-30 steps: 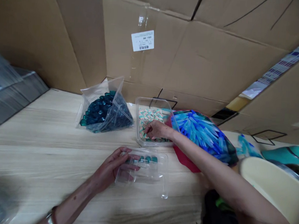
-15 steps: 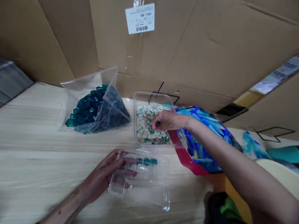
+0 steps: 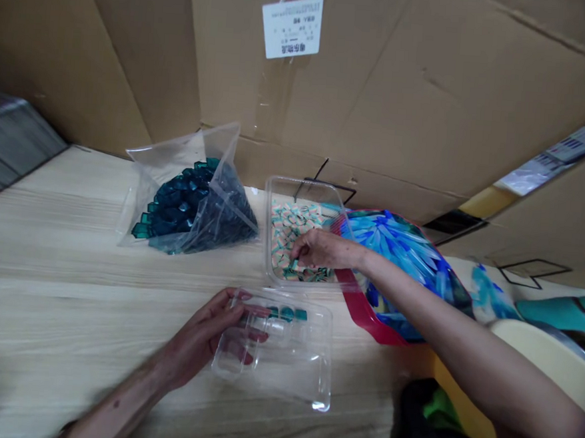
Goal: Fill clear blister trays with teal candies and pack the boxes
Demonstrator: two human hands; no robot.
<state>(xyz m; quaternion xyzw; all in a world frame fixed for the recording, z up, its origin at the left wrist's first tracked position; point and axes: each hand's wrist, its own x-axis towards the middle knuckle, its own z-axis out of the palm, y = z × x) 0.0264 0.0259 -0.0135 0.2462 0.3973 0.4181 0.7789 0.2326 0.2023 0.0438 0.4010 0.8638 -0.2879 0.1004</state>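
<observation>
My left hand (image 3: pixel 214 330) grips a clear plastic blister tray (image 3: pixel 291 379) by its left side, thumb on top and fingers showing through from beneath. A few teal translucent pieces (image 3: pixel 287 314) sit in a row in its upper compartments. Beyond it, my right hand (image 3: pixel 320 249) reaches into a clear plastic box (image 3: pixel 267 244) with many small pink-and-green pieces (image 3: pixel 285 225). Thumb and forefinger are pinched low over the pile. A green bit shows at the fingertips, but whether it is held is unclear.
An open clear bag (image 3: pixel 227 148) of dark teal pieces stands left of the box. On the right lie a red-rimmed tray (image 3: pixel 358 314) with blue petal-like pieces, a teal bottle-like object (image 3: pixel 556 311) and a cream round container (image 3: pixel 538 356). A cardboard wall (image 3: pixel 380 105) rises behind.
My right hand has shifted slightly toward the near side of the box, and its fingers are pinched closer together. The left hand still holds the tray; the view has turned slightly.
</observation>
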